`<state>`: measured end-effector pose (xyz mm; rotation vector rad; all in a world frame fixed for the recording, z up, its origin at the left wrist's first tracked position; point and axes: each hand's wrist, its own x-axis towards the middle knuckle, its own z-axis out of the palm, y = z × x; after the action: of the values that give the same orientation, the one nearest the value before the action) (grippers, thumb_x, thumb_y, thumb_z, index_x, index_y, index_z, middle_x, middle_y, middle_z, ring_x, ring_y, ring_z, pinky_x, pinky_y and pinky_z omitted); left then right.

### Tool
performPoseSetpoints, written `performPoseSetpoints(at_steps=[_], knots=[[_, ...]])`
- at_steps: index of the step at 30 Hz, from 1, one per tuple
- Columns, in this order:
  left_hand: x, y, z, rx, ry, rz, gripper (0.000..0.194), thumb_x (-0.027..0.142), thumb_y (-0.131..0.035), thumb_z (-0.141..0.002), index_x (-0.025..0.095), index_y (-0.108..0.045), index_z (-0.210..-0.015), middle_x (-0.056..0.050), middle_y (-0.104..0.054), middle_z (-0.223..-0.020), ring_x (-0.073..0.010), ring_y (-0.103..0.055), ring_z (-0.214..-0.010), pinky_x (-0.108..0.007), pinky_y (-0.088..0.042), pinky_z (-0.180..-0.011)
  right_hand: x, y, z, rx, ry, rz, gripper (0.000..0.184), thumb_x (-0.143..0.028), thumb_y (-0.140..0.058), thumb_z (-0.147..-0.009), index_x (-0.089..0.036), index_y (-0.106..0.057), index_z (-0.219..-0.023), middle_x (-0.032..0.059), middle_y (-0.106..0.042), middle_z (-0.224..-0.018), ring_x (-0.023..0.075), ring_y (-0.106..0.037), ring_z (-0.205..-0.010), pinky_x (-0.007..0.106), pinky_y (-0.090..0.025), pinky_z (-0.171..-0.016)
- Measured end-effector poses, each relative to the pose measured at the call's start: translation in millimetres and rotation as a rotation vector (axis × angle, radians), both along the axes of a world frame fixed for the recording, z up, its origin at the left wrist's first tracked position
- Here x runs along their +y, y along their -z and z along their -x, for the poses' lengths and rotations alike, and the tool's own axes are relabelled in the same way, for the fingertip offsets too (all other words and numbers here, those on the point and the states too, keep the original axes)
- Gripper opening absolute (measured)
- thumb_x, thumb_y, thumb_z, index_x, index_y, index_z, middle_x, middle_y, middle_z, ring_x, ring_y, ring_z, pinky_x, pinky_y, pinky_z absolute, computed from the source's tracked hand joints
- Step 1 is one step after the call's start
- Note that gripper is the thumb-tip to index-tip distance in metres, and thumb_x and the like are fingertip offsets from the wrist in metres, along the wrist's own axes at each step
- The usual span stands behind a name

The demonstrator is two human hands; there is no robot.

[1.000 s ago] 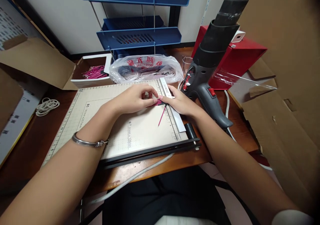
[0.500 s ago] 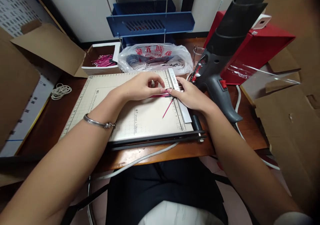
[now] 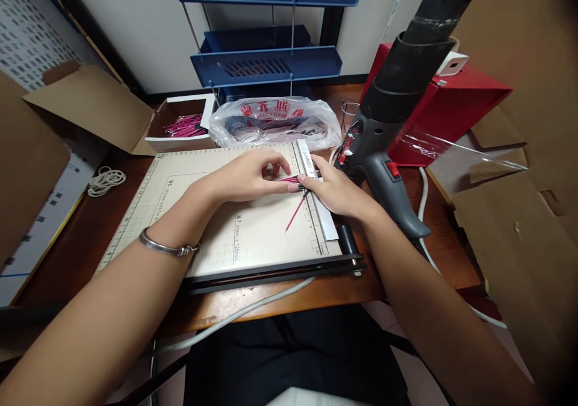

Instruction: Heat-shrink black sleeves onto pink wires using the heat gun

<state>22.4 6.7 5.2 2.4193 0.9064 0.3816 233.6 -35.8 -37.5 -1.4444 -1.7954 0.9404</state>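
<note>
Forearms come in from the lower corners and meet over the cutting board [image 3: 180, 213], near its ruler [image 3: 316, 192] on the right edge. The left hand [image 3: 246, 177] lies palm down, wrist (with a metal bangle [image 3: 165, 248]) low over the board, fingers curled loosely with the tips pressing on a small bunch of pink wires [image 3: 289, 180] that lies flat on the board beside the ruler. The right hand [image 3: 336, 189] rests across the ruler, fingers bent inward, its fingertips touching the same bunch from the other side; whether either hand pinches the wires or only holds them down, I cannot tell. One loose wire [image 3: 295, 212] lies slanted on the board just below the hands, apart from the bunch. A heat gun [image 3: 388, 129] stands just beside the right hand. More pink wires fill a box [image 3: 180, 126] behind the board.
</note>
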Motion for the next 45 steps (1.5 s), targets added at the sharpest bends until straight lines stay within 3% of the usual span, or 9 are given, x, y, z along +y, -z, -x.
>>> performPoseSetpoints(at_steps=[7, 11, 16, 20, 23, 28, 33, 39, 45], knots=[[-10.0, -5.8, -4.3, 0.207, -0.019, -0.171, 0.071, 0.078, -0.076, -0.066, 0.018, -0.062, -0.102, -0.010, -0.064, -0.100, -0.0254, -0.055, -0.088, -0.034, -0.040, -0.075, 0.2, 0.8, 0.4, -0.017, -0.002, -0.018, 0.051, -0.033, -0.055, -0.096, -0.016, -0.053, -0.144, 0.0140, -0.059, -0.149, 0.0301, -0.055, -0.137, 0.048, -0.041, -0.117], [-12.1, -8.7, -4.2, 0.273, -0.013, -0.163, 0.053, 0.060, -0.075, -0.074, 0.018, -0.062, -0.103, -0.010, -0.063, -0.102, -0.0268, -0.054, -0.093, -0.034, -0.041, -0.076, 1.8, 5.0, -0.5, -0.015, -0.001, -0.031, 0.048, -0.035, -0.055, -0.096, -0.017, -0.055, -0.140, 0.0130, -0.058, -0.150, 0.0301, -0.055, -0.137, 0.050, -0.038, -0.120], [-8.3, -6.5, -0.8, 0.203, 0.013, -0.142, 0.031, 0.035, -0.067, -0.078, 0.017, -0.064, -0.103, -0.008, -0.063, -0.099, -0.0249, -0.054, -0.092, -0.035, -0.042, -0.080, 1.6, 5.8, -1.5, -0.012, -0.014, -0.048, 0.049, -0.039, -0.053, -0.097, -0.016, -0.054, -0.141, 0.0143, -0.058, -0.149, 0.0302, -0.055, -0.138, 0.048, -0.039, -0.119], [-3.5, -1.7, 1.6, 0.117, 0.020, -0.094, 0.026, 0.034, -0.065, -0.081, 0.017, -0.067, -0.101, -0.008, -0.064, -0.098, -0.0233, -0.054, -0.091, -0.034, -0.044, -0.080, 0.6, 7.5, -3.7, -0.001, -0.043, -0.043, 0.064, -0.049, -0.060, -0.094, -0.016, -0.049, -0.147, 0.0151, -0.059, -0.147, 0.0310, -0.057, -0.135, 0.049, -0.041, -0.117], [-2.2, -0.1, 2.5, 0.077, 0.010, -0.065, 0.025, 0.037, -0.066, -0.084, 0.016, -0.068, -0.099, -0.008, -0.065, -0.096, -0.0216, -0.055, -0.088, -0.032, -0.044, -0.077, 0.7, 8.9, -5.0, -0.004, -0.054, -0.046, 0.071, -0.046, -0.065, -0.090, -0.014, -0.045, -0.150, 0.0164, -0.059, -0.147, 0.0311, -0.057, -0.134, 0.050, -0.041, -0.117], [-0.3, 2.2, 3.2, 0.048, 0.020, -0.041, 0.028, 0.040, -0.069, -0.085, 0.016, -0.069, -0.099, -0.007, -0.065, -0.095, -0.0197, -0.055, -0.084, -0.032, -0.044, -0.076, 0.6, 7.8, -4.7, 0.005, -0.070, -0.064, 0.055, -0.043, -0.058, -0.095, -0.016, -0.051, -0.143, 0.0138, -0.060, -0.146, 0.0296, -0.056, -0.135, 0.049, -0.041, -0.117], [1.6, 6.2, 3.6, 0.011, -0.015, -0.038, 0.022, 0.035, -0.063, -0.090, 0.016, -0.071, -0.099, -0.007, -0.068, -0.095, -0.0192, -0.058, -0.083, -0.033, -0.045, -0.077, 0.7, 8.3, -4.6, 0.031, -0.079, -0.055, 0.067, -0.048, -0.065, -0.091, -0.017, -0.047, -0.148, 0.0137, -0.057, -0.150, 0.0304, -0.055, -0.136, 0.049, -0.041, -0.117], [3.1, 8.7, 3.3, 0.020, -0.035, -0.072, 0.019, 0.024, -0.056, -0.092, 0.016, -0.072, -0.099, -0.008, -0.070, -0.099, -0.0207, -0.061, -0.089, -0.035, -0.046, -0.082, 0.0, 4.6, -3.0, 0.033, -0.077, -0.037, 0.058, -0.037, -0.059, -0.093, -0.017, -0.049, -0.146, 0.0136, -0.055, -0.152, 0.0298, -0.053, -0.140, 0.050, -0.037, -0.120], [4.2, 9.4, 2.6, 0.020, -0.033, -0.109, 0.019, 0.020, -0.054, -0.092, 0.016, -0.072, -0.098, -0.007, -0.071, -0.095, -0.0197, -0.061, -0.086, -0.033, -0.046, -0.081, -1.2, 2.2, -2.7, 0.075, -0.130, -0.074, 0.060, -0.043, -0.069, -0.088, -0.018, -0.053, -0.140, 0.0125, -0.062, -0.143, 0.0290, -0.061, -0.128, 0.046, -0.047, -0.112]])
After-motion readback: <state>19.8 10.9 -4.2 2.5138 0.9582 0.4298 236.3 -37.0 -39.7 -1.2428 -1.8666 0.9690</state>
